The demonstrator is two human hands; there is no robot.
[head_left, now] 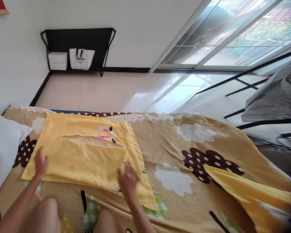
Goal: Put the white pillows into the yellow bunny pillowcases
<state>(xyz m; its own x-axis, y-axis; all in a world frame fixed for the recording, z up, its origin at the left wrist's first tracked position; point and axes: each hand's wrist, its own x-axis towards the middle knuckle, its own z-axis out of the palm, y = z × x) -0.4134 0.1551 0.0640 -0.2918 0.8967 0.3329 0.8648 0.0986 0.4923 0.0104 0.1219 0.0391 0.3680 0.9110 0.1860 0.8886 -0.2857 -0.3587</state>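
Observation:
A yellow pillowcase (84, 161) lies spread on the bed in front of me, with a long slit along a zipper (94, 142) gaping in its upper half. Pink, white and black printed details show around the slit's right end. My left hand (40, 163) is over the pillowcase's left side, its fingers apart and nothing in it. Over the lower right part is my right hand (129, 179), somewhat blurred, with fingers loosely spread and nothing visible in them. Whether either hand touches the cloth I cannot tell.
A tan patterned blanket (160, 145) covers the bed. A white pillow (5, 149) lies at the left, another yellow cloth (252, 191) at the lower right. Beyond the bed stands a black rack (80, 38) with white boxes (58, 61) and a white bag (81, 60).

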